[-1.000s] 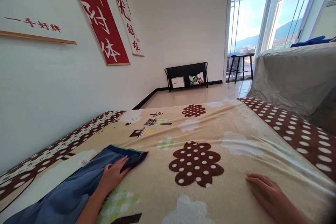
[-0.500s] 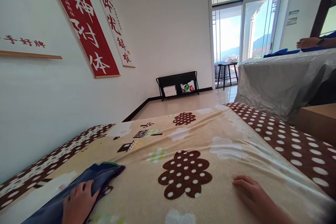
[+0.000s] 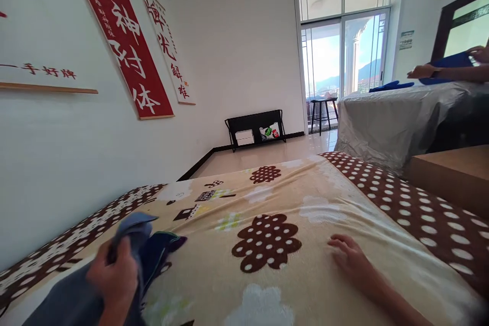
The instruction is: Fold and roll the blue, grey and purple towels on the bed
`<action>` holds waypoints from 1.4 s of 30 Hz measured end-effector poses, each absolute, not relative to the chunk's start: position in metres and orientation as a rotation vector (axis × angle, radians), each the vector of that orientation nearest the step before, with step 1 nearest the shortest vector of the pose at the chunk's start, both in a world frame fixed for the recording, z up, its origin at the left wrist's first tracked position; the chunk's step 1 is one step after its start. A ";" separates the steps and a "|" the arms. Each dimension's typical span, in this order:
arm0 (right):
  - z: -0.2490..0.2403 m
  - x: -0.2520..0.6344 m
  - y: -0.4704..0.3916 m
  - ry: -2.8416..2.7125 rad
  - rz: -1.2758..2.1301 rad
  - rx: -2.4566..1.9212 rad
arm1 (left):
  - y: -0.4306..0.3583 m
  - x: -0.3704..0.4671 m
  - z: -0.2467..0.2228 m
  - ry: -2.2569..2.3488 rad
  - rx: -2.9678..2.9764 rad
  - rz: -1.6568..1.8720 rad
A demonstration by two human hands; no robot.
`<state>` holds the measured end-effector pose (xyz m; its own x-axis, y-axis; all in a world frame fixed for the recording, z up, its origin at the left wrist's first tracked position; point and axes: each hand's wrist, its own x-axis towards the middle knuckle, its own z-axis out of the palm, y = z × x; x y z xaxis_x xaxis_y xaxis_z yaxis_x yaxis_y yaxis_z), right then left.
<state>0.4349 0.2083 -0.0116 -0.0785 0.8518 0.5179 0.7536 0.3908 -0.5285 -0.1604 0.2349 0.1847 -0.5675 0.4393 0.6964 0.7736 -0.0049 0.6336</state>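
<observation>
My left hand (image 3: 116,270) is closed on a blue-grey piece of cloth (image 3: 69,293), whose upper end sticks up above the fingers. Beneath and beside it lies more dark navy fabric (image 3: 158,249) with a green and purple edge; whether the two are one piece I cannot tell. My right hand (image 3: 349,260) rests on the beige blanket (image 3: 206,275), fingers stretched forward and holding nothing. The blanket carries brown polka-dot flowers and a dotted brown border. The lower part of the cloth runs out of view at bottom left.
Behind the blanket stands a black rack (image 3: 255,127) against the wall. A plastic-covered table (image 3: 378,122) is at right, where another person's hand (image 3: 422,71) handles blue cloth (image 3: 445,69). A cardboard box (image 3: 451,178) sits before it. A stool (image 3: 323,112) stands near the glass door.
My left hand has gone from lying on the cloth to gripping it, lifting one layer and exposing navy fabric below. My right hand shifted slightly. The other person's blue cloth is more in view.
</observation>
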 end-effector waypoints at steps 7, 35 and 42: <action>0.055 0.342 0.137 -2.166 0.216 -0.854 | 0.154 0.047 0.102 -1.970 -2.231 -1.989; 0.055 0.327 0.116 -1.982 -0.277 -0.890 | 0.108 0.052 0.108 -1.911 -2.523 -2.791; 0.103 0.407 0.127 -1.574 -0.302 -1.169 | 0.158 -0.004 0.160 -1.623 -1.838 -3.135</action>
